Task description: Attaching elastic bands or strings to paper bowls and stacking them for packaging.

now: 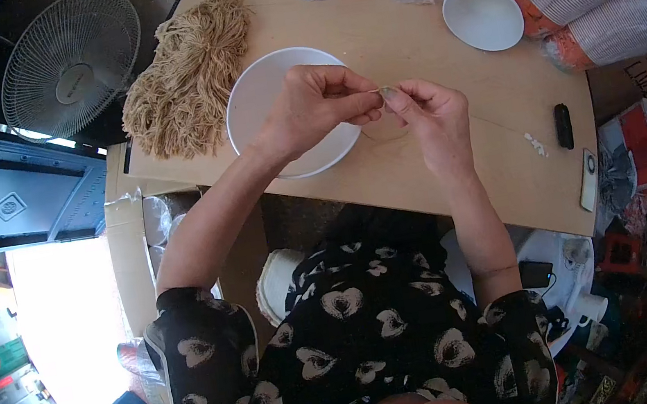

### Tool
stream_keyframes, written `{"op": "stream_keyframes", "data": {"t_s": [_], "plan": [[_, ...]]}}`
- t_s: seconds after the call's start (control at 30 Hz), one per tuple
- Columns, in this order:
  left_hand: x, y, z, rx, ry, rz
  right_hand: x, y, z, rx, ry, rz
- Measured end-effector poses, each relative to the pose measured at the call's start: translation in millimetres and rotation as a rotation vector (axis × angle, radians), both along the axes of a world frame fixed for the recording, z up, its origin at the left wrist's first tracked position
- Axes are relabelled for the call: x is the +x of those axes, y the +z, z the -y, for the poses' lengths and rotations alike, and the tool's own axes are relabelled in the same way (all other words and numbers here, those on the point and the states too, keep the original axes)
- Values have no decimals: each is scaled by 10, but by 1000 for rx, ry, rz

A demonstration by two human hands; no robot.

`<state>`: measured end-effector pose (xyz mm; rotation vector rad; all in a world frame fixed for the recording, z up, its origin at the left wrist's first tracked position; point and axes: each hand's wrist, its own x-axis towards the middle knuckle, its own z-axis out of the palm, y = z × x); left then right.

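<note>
Our left hand [318, 107] and right hand [437, 116] are pinching what looks like a thin strand [378, 90] between their fingertips, just right of the white bowl [252, 96]. We are likely doing best with a light, steady pinch. Leftward, tan strings [190, 76] are lying on the desk [497, 140].

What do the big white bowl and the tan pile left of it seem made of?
White bowl: probably plastic, smooth and satin, from its even surface and thin rim; coated paper is possible.
Tan pile: matte, apparently yarn-like fibre, from its many loose, tangled strands.
</note>
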<state>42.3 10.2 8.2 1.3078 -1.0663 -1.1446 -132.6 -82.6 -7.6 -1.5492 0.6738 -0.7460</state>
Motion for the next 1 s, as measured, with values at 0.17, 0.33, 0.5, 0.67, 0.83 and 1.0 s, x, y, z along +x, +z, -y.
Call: {"op": "stream_keyframes", "data": {"t_s": [0.17, 0.33, 0.5, 0.67, 0.83, 1.0], "plan": [[42, -25, -4, 6, -19, -72, -56, 40, -6, -15, -11, 68], [49, -49, -1, 13, -72, -148, -56, -94, 118, -49, -31, 75], [47, -73, 3, -7, -125, -194, -15, -139, 81, 100, 147, 84], [20, 13, -24, 6, -93, -151, -74, -54, 86, 50, 187, 63], [2, 25, -43, 31, -69, -103, -109, -76, 107, 24, 209, 76], [-1, 17, -41, 53, -60, -87, -114, -94, 103, -217, 178, 72]]}}
